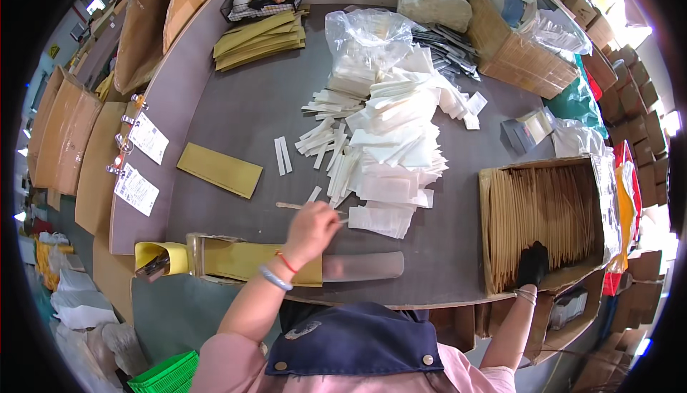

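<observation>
My left hand (313,232) hovers over the front middle of the table, its fingers pinched around a thin beige stick (290,205) whose ends show on both sides. To its right lie white paper slips (379,219), the near edge of a large heap. Below the wrist is a yellow-brown envelope (240,260), with a translucent strip (363,267) at its right end. My right hand (532,265), in a black glove, reaches into a carton (485,228) packed with upright kraft envelopes (544,214). It touches their near edges; its fingertips are partly hidden.
Another yellow-brown envelope (220,170) lies flat at left. Further back are stacked envelopes (259,40), a wire basket (263,1), a clear plastic bag (368,39) and dark flat packets (447,49). A large carton (526,53) stands at the far right. Labels (149,137) hang on the left partition.
</observation>
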`<state>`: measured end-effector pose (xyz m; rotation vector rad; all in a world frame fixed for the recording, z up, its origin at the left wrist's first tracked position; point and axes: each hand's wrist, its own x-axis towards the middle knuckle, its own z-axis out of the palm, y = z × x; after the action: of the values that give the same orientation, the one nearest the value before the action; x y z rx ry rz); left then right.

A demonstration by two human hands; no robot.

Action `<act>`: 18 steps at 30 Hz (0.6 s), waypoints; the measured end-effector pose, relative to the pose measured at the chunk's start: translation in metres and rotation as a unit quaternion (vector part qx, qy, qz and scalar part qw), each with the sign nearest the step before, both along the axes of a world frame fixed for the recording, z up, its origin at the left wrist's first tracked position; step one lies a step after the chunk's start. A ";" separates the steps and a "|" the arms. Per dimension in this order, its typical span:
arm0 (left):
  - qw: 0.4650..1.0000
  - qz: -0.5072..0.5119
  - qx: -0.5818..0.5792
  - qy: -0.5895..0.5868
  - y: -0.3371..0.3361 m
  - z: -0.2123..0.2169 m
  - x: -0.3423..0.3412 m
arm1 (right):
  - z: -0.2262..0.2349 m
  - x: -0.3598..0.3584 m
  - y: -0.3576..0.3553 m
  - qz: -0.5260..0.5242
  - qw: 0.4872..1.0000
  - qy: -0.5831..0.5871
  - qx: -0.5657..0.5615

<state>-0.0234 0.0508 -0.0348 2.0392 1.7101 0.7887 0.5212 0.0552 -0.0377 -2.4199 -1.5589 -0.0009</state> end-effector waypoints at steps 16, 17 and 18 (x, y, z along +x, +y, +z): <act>0.935 -0.073 -0.265 -0.223 -0.023 0.044 0.030 | 0.017 -0.018 0.010 -0.039 0.985 -0.055 -0.158; 0.970 -0.119 -0.198 -0.069 -0.031 0.036 0.024 | 0.016 -0.019 0.010 -0.034 0.987 -0.036 -0.153; 0.984 -0.119 -0.128 0.019 -0.044 0.030 0.024 | 0.015 -0.021 0.011 -0.032 0.987 -0.035 -0.155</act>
<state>0.0009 0.0064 -0.0050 2.0386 1.4635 0.4331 0.5005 0.0661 -0.0231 -2.7334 -1.6154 0.1560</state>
